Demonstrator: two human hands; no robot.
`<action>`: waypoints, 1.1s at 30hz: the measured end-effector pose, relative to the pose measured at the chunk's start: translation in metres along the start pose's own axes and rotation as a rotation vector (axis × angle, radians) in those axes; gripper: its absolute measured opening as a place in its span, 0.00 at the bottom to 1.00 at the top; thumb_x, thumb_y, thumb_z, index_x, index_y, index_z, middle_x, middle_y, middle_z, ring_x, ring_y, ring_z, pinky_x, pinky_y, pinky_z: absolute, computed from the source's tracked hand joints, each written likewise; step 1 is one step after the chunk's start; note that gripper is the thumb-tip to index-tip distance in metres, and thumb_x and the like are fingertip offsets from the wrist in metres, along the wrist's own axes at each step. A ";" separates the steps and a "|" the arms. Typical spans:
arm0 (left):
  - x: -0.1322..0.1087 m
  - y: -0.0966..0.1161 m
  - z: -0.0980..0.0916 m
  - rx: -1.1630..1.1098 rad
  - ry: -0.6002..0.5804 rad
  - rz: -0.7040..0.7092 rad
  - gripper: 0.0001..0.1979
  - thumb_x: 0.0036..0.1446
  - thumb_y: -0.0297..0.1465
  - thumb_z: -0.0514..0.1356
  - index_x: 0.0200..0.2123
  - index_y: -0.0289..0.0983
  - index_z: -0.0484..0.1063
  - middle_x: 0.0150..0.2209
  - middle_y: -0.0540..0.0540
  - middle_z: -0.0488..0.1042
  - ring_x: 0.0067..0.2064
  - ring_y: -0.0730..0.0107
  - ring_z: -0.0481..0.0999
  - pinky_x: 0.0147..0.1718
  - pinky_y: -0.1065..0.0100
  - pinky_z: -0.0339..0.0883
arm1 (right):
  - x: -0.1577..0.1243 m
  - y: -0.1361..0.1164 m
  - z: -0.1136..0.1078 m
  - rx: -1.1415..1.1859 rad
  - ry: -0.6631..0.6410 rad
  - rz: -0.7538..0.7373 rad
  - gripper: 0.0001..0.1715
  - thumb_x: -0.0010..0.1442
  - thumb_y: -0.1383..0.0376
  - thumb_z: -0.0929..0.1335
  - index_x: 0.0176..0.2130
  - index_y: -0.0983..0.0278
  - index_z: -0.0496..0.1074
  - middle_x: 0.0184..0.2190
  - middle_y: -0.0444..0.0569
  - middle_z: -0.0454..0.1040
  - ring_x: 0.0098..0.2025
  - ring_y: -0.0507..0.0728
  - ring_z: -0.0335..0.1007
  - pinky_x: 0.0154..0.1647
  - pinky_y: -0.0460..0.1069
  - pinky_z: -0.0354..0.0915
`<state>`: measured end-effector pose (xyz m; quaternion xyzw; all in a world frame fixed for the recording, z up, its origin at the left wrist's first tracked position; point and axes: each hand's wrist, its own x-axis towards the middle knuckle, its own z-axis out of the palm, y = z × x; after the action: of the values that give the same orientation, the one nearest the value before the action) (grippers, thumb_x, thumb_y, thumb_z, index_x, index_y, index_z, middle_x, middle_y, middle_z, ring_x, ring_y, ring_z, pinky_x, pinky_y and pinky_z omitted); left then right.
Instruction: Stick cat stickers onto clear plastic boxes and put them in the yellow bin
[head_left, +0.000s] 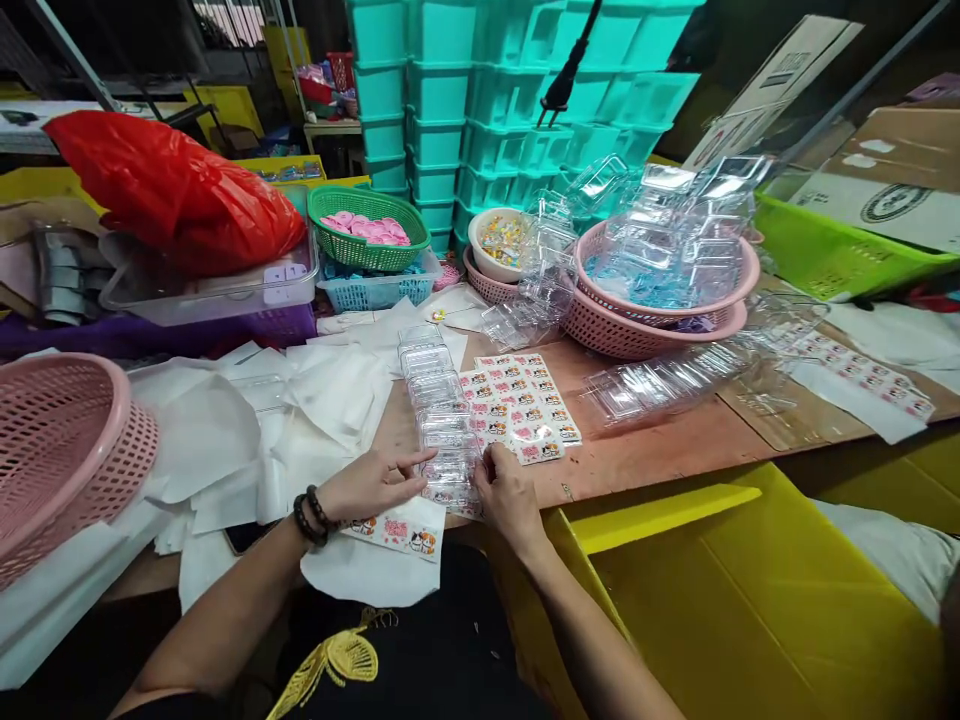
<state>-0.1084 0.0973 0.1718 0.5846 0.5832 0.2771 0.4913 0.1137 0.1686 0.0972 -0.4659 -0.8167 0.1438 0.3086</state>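
A row of overlapping clear plastic boxes [442, 410] runs away from me across the table. My left hand [375, 487] reaches its near end from the left, fingers stretched out and touching a box. Beneath this hand lies a strip of cat-print stickers [409, 532] on white backing paper [375, 578] that hangs past the table's edge. My right hand [511, 495] has its thumb and fingertips pinched at the right edge of the nearest box; its fingers partly hide the grip. Just beyond, sheets of cat stickers [525, 400] lie flat on the wood.
Loose white papers [315, 400] cover the left side, beside a pink basket [67, 440]. More clear boxes [675, 375] lie right, below a pink basket [585, 310] heaped with packaging. Teal crates [435, 130] rise behind; a plug [559, 90] dangles. A yellow bin [720, 590] stands near right.
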 end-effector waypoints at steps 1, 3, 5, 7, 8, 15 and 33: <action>0.000 -0.002 0.004 0.056 0.023 0.012 0.26 0.58 0.40 0.60 0.59 0.41 0.72 0.27 0.51 0.74 0.27 0.71 0.67 0.29 0.72 0.62 | -0.002 0.000 0.001 -0.006 0.005 -0.014 0.09 0.64 0.67 0.60 0.30 0.57 0.59 0.26 0.47 0.69 0.29 0.57 0.66 0.31 0.50 0.60; 0.002 -0.005 0.006 0.166 0.063 0.040 0.26 0.60 0.39 0.59 0.61 0.42 0.71 0.28 0.51 0.74 0.29 0.70 0.69 0.34 0.72 0.63 | -0.006 -0.002 0.003 -0.021 0.021 -0.042 0.09 0.65 0.68 0.59 0.32 0.58 0.60 0.26 0.47 0.69 0.30 0.58 0.66 0.32 0.50 0.61; 0.003 -0.007 0.006 0.246 0.069 0.065 0.26 0.61 0.39 0.58 0.62 0.43 0.69 0.30 0.51 0.75 0.32 0.69 0.72 0.37 0.71 0.64 | -0.010 -0.002 0.004 -0.037 0.048 -0.072 0.10 0.67 0.68 0.58 0.33 0.58 0.61 0.26 0.48 0.69 0.29 0.58 0.66 0.31 0.50 0.62; 0.003 -0.008 0.005 0.283 0.058 0.068 0.27 0.62 0.39 0.57 0.63 0.44 0.67 0.32 0.51 0.76 0.35 0.68 0.74 0.39 0.70 0.65 | -0.012 -0.002 0.005 -0.048 0.071 -0.112 0.09 0.67 0.69 0.58 0.35 0.59 0.62 0.28 0.49 0.69 0.31 0.58 0.67 0.32 0.51 0.64; 0.003 -0.009 0.006 0.297 0.060 0.070 0.27 0.62 0.39 0.57 0.63 0.44 0.67 0.34 0.51 0.76 0.36 0.68 0.74 0.40 0.70 0.65 | -0.012 -0.001 0.005 -0.050 0.078 -0.138 0.08 0.67 0.69 0.58 0.36 0.60 0.63 0.30 0.50 0.70 0.33 0.59 0.68 0.34 0.51 0.65; 0.003 -0.017 0.010 0.302 0.112 0.169 0.29 0.59 0.40 0.61 0.63 0.41 0.66 0.38 0.49 0.77 0.38 0.69 0.75 0.43 0.68 0.69 | 0.002 0.016 0.007 -0.083 0.066 -0.256 0.07 0.64 0.71 0.60 0.39 0.60 0.63 0.37 0.52 0.71 0.37 0.58 0.71 0.36 0.50 0.69; -0.037 -0.001 -0.002 -0.326 0.273 0.060 0.39 0.38 0.40 0.77 0.55 0.35 0.72 0.32 0.49 0.77 0.30 0.72 0.77 0.31 0.72 0.75 | 0.010 -0.072 -0.067 0.753 -0.531 0.232 0.18 0.59 0.51 0.70 0.31 0.62 0.69 0.26 0.43 0.71 0.28 0.52 0.67 0.28 0.47 0.64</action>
<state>-0.1164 0.0625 0.1812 0.4714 0.5741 0.4591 0.4872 0.1049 0.1359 0.1902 -0.3569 -0.7008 0.5777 0.2186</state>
